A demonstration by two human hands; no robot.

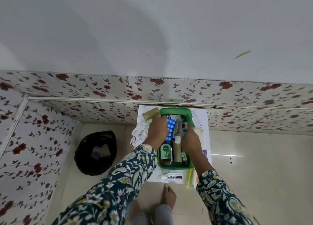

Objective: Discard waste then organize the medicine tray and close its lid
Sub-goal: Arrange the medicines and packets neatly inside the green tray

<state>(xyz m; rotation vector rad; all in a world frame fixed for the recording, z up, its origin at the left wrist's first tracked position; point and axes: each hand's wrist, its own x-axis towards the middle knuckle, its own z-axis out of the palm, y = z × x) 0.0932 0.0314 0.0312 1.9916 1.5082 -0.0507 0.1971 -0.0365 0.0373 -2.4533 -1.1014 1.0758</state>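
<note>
A green medicine tray [189, 164] stands on a small white table [205, 121], with its green lid [176, 111] raised at the far end. Inside lie a green Dettol bottle [166, 152], a brown bottle [177, 152] and several strips. My left hand [156, 130] grips a blue pill strip [170, 129] over the tray. My right hand [190, 140] is closed around a silvery strip [179, 127] beside it. A crumpled wrapper [138, 134] lies at the table's left edge.
A black-lined waste bin [95, 152] with scraps stands on the floor to the left. A white Cipladine tube [172, 176] and a yellow-edged packet [189, 180] lie at the table's near edge, a cardboard roll [150, 114] at its far left. My bare foot [169, 196] is below.
</note>
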